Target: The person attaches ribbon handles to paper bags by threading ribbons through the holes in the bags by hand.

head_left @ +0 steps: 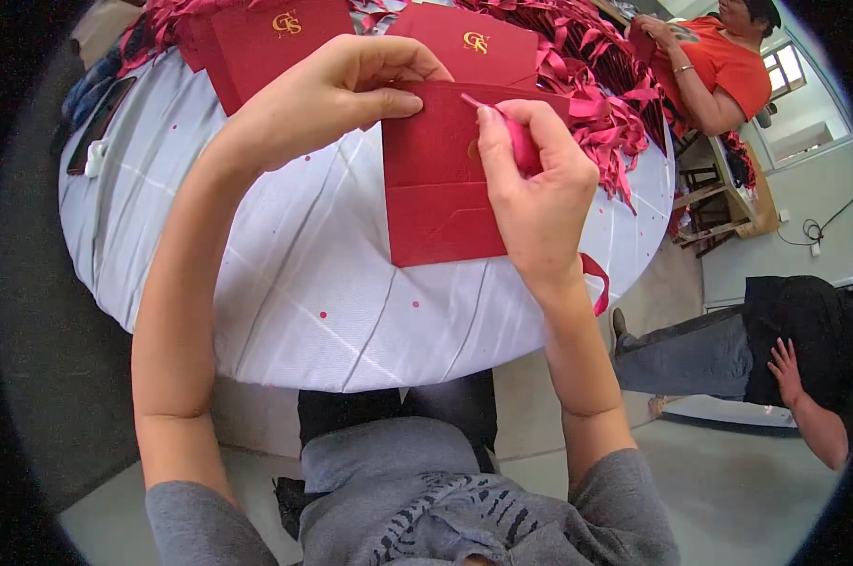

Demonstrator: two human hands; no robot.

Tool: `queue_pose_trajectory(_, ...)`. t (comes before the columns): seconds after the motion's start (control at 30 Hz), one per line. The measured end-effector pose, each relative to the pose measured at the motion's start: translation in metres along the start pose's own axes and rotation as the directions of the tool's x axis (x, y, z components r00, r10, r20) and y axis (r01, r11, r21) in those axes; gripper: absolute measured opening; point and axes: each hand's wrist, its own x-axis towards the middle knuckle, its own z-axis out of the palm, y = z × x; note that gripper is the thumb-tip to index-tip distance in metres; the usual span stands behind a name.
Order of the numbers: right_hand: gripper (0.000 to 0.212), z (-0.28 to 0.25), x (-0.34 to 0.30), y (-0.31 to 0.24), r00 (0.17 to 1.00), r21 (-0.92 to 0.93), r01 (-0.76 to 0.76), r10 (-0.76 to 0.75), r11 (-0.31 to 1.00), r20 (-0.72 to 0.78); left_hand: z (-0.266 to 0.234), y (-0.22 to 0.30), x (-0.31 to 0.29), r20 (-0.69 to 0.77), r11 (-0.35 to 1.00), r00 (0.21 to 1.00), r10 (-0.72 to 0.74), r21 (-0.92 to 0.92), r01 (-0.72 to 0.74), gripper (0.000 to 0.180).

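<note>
A dark red paper gift bag (pixel 436 203) lies flat on the white cloth in front of me, its folded bottom towards my body. At its upper left edge, my left hand (pixel 365 85) is closed on the bag, thumb on the front face and fingers partly hidden behind. My right hand (pixel 544 184) pinches a crimson ribbon (pixel 524 141) over the bag's upper right part. The ribbon's tip sticks out past the thumb near the top edge, and a tail hangs beside my right wrist.
More red bags (pixel 280 52) with gold emblems and heaps of crimson ribbon (pixel 610 123) cover the far side of the round table (pixel 285 330). A phone (pixel 101 123) and white earbud case (pixel 96 158) lie far left. A person in orange (pixel 728 71) and another in black (pixel 794 330) are at right.
</note>
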Motion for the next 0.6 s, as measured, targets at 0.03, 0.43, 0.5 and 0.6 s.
queue_pose_trajectory(0.03,0.009,0.001,0.000,0.003,0.999,-0.047,0.038,-0.038,0.998,-0.001,0.001,-0.002,0.000,0.001,0.999,1.000,-0.006,-0.034,0.006,0.026)
queue_pose_trajectory(0.43,0.012,-0.004,-0.004,0.006,0.989,-0.160,0.090,-0.070,0.983,0.127,0.010,0.004,0.000,-0.052,1.000,0.999,-0.002,0.014,0.003,0.023)
queue_pose_trajectory(0.5,0.012,-0.003,-0.004,0.005,0.989,-0.132,0.092,-0.076,0.987,0.123,0.007,0.001,-0.002,-0.033,1.000,0.999,-0.008,0.004,0.008,0.025)
queue_pose_trajectory(0.6,0.008,-0.005,-0.005,0.005,0.987,-0.094,0.116,-0.104,0.989,0.121,0.009,0.000,0.001,-0.020,1.000,1.000,0.007,-0.013,-0.008,0.028)
